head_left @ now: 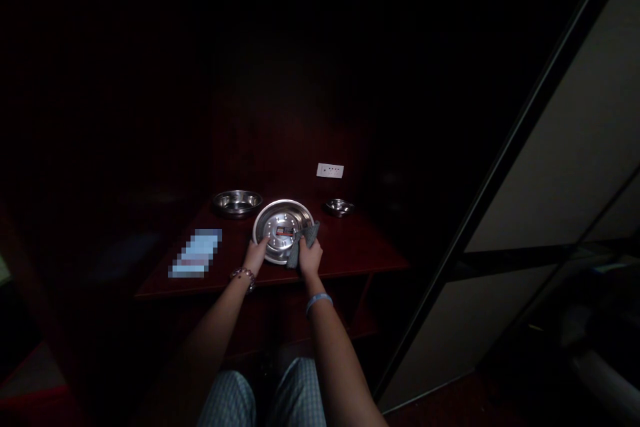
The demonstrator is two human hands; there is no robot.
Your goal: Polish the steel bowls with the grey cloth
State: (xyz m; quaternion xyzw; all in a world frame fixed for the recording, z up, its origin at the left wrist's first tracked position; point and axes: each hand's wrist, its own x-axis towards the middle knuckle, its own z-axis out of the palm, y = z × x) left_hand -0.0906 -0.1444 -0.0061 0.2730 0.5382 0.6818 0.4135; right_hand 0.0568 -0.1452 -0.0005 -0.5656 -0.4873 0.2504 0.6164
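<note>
At the rear left of the dark reddish-brown wooden table (355, 255) stands a wide, round, shiny steel basin (237, 205), and toward the rear right a smaller, shiny metal bowl (339, 207). A white rectangular socket panel (330, 171) is set in the dark red back wall (280, 160) above them. On the table's left side lies a flat, bright pale-blue oblong (197, 253), pixelated beyond recognition. A light panel with a dark frame (545, 147) slants along the right, and much of the surroundings is too dark to make out.

The round silver metal washbasin (275, 221) with a small dark-and-red label (285, 231) inside is between both hands over the near middle of the table, tilted with its inside toward the person; whether its underside touches the tabletop cannot be told. The rear-left basin is just beyond its far left rim.

The left grip (257, 255) is closed on the near left rim, thumb inside, other fingers hidden. The right grip (311, 257) is closed around a bunched grey cloth (294, 255), pressing it against the washbasin's right rim and inner wall
</note>
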